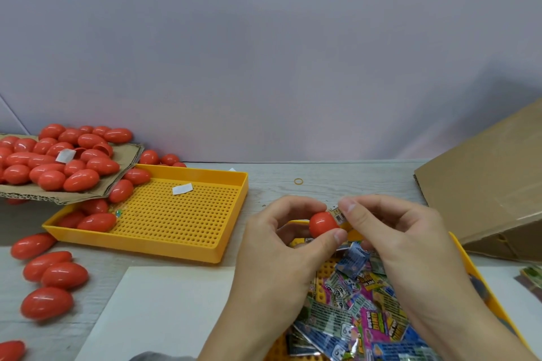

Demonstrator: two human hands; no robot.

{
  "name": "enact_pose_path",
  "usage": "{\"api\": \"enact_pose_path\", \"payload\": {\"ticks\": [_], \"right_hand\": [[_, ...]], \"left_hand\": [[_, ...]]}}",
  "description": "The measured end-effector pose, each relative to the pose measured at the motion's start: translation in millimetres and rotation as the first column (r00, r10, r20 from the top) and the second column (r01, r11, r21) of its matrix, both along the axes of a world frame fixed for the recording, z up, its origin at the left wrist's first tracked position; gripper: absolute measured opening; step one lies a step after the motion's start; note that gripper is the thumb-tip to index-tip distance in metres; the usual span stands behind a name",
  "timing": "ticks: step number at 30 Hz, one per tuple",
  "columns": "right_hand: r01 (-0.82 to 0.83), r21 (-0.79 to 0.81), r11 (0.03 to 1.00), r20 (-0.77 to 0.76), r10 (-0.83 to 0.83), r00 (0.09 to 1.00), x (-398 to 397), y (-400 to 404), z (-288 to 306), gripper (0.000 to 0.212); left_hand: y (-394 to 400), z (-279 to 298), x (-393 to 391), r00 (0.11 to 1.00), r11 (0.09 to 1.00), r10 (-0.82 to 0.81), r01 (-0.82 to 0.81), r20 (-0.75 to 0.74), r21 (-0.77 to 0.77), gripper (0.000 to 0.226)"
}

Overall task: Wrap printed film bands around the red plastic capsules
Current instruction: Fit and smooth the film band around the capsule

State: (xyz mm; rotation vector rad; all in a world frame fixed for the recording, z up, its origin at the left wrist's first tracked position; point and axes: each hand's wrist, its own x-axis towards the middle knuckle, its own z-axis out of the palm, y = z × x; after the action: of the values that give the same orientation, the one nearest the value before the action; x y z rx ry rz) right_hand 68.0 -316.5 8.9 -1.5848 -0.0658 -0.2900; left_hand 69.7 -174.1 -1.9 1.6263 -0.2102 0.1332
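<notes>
From the head camera I see my left hand (281, 246) holding a red capsule (322, 223) just above the near tray, my thumb curled under it and my fingers curled over the far side. My right hand (401, 240) meets it from the right, thumb and forefinger pinching a printed film band (338, 214) that touches the capsule's right end; the other fingers are loosely bent. Below my hands, the near yellow tray (481, 272) holds a loose heap of film bands (360, 311) in pink, blue and green print. To the left and farther off, a second perforated yellow tray (205, 246) holds several red capsules (96, 221) along its left side and a small white slip (182, 188) near its far edge. A sheet of cardboard (126, 158) rests over that tray's far left corner, piled with more capsules (58, 155) and another white slip. Other capsules (47, 302) lie loose on the table at the near left. A white sheet (164, 311) lies near me, a cardboard box (492, 184) sits at the right, and a rubber band (298, 181) lies beyond my hands.
</notes>
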Motion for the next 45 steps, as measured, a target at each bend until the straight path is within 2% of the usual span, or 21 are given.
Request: {"api": "enact_pose_path", "payload": {"ticks": [5,14,16,19,23,26,33,39,45], "right_hand": [[0.009,-0.053,0.999,0.018,-0.008,1.0,-0.2,-0.6,-0.9,0.027],[0.017,-0.175,0.984,0.105,0.002,0.994,-2.5,-0.2,-2.3,0.009],[0.064,-0.309,0.949,0.145,-0.019,0.989,-2.6,0.7,-6.3,0.019],[0.135,-0.526,0.84,0.213,-0.024,0.977,-2.7,5.1,-9.2,0.031],[0.22,-0.652,0.726,0.272,-0.048,0.961,-1.2,9.0,-12.4,0.046],[0.31,-0.669,0.676,0.348,-0.083,0.934,0.0,9.2,-13.5,0.043],[0.355,-0.631,0.69,0.404,-0.098,0.909,-0.3,9.6,-14.5,0.033],[0.251,-0.612,0.75,0.347,-0.031,0.937,-1.9,10.7,-12.7,0.036],[0.204,-0.621,0.757,0.318,0.006,0.948,-2.9,12.5,-11.4,0.042]], "left_hand": [[-0.5,0.1,-0.2,1.0,1.0,0.0,0.0,0.012,0.018,0.027],[-0.9,0.9,-0.3,0.999,1.0,0.026,-0.025,0.048,-0.02,0.018],[1.0,0.4,1.3,0.998,0.996,0.054,-0.051,0.035,-0.068,0.018],[1.0,0.6,2.0,0.997,0.994,0.065,-0.062,0.03,-0.094,0.019],[0.0,0.6,1.7,0.998,0.993,0.043,-0.04,0.033,-0.107,0.022],[-0.6,0.7,1.1,0.999,0.995,0.021,-0.017,0.041,-0.102,0.022],[-3.0,-1.6,2.1,0.999,0.994,0.038,-0.035,0.022,-0.099,0.018],[-4.8,-0.3,-0.3,1.0,0.985,0.008,-0.011,-0.02,-0.172,0.02],[-4.5,-1.0,1.4,1.0,0.982,-0.001,-0.004,-0.027,-0.187,0.019]]}}
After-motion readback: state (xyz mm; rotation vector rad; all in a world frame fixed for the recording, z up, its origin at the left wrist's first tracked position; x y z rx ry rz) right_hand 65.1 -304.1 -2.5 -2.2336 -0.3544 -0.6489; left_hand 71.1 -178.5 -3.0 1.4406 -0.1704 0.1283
